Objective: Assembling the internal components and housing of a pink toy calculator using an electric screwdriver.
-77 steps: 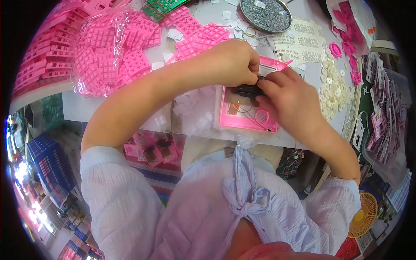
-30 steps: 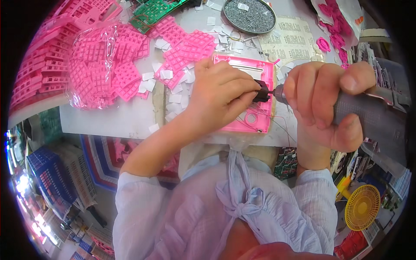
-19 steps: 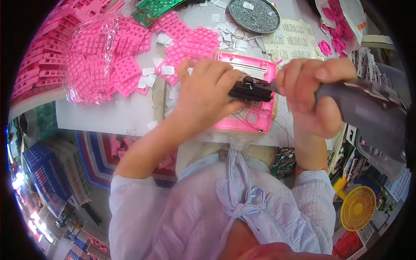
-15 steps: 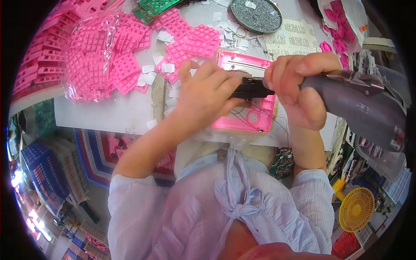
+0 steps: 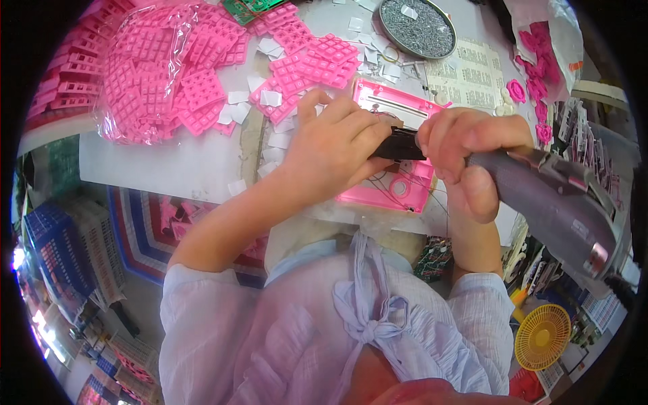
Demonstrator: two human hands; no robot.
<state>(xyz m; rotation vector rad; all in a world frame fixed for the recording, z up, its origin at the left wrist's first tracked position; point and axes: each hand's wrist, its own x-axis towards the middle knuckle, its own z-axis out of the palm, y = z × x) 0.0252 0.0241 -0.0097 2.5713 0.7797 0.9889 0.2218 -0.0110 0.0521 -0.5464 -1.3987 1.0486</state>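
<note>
My left hand (image 5: 332,143) is closed on a black block-like part (image 5: 403,144) over a pink plastic case (image 5: 381,196). Its fingertips are partly hidden behind that part. Inside the case thin wires run past a round ring-shaped moulding (image 5: 400,187). In my right hand (image 5: 469,152) is a dark purple-grey corded power tool (image 5: 547,199), which looks like an electric screwdriver. The fingers wrap its front end, next to the black part's right end; its tip is hidden. The tool's body slants toward the lower right, where a cord leaves it.
Pink keypad sheets (image 5: 202,98) are heaped at the left, some in a clear bag. White paper squares (image 5: 270,98) lie scattered. A round tray of small metal screws (image 5: 418,28) stands behind the case, beside a printed sheet (image 5: 466,74). A yellow basket (image 5: 542,337) is at the lower right.
The tool's rear end has swung down and toward me, bringing its cord into view. The table scene has shifted slightly rightward. Both hands keep their grips over the case.
</note>
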